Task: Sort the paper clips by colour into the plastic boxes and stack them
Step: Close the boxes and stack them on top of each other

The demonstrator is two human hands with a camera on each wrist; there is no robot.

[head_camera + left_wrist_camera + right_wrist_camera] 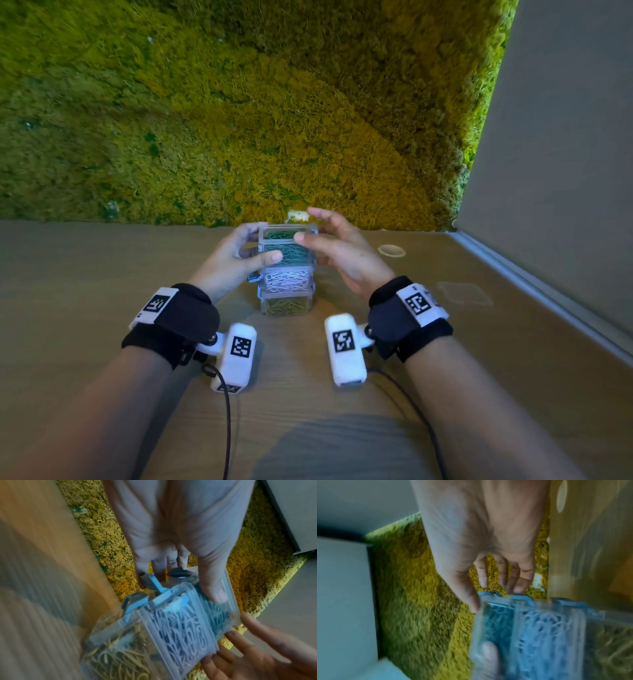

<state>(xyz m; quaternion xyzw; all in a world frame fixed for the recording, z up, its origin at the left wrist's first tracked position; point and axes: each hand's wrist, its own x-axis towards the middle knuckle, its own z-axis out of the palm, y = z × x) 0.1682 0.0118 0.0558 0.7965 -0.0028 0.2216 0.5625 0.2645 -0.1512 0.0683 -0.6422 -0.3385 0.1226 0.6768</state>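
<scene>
Box stack between hands: left hand grips (top box), right hand beside

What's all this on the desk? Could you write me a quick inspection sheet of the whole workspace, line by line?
Surface: wooden table, with a round cap set in it.
Job's things: three clear boxes stacked: top box of green clips, middle box of pale pink clips, bottom box of yellow clips.
Clutter: a flat clear square lies to the right.
Grips: left hand holds the top box, thumb on its front; right hand open, fingertips at the box's right side.
Cables: a dark cable runs from each wrist camera.
Surroundings: moss wall behind, grey wall to the right.
</scene>
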